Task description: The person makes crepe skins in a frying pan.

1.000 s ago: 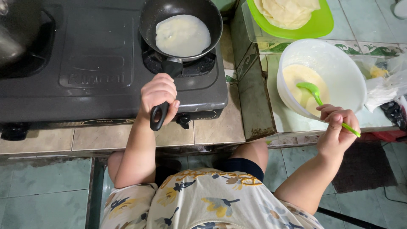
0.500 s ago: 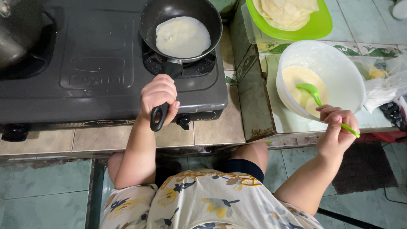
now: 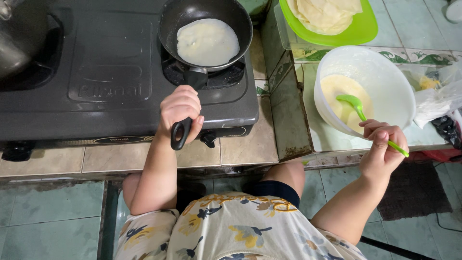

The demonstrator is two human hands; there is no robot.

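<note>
My left hand [image 3: 180, 110] grips the black handle of a dark frying pan [image 3: 168, 29] that sits on the right burner of a grey gas stove [image 3: 96, 96]. A thin pale crepe [image 3: 208, 42] lies flat in the pan. My right hand [image 3: 382, 147] holds the handle of a green ladle [image 3: 356, 106], whose scoop rests in yellow batter [image 3: 337, 94] inside a white bowl [image 3: 380, 72].
A green plate [image 3: 365, 29] with several cooked crepes stands behind the bowl. A metal pot [image 3: 19, 38] occupies the left burner. Crumpled plastic bags [image 3: 438, 91] lie right of the bowl. Tiled counter edge and floor run below.
</note>
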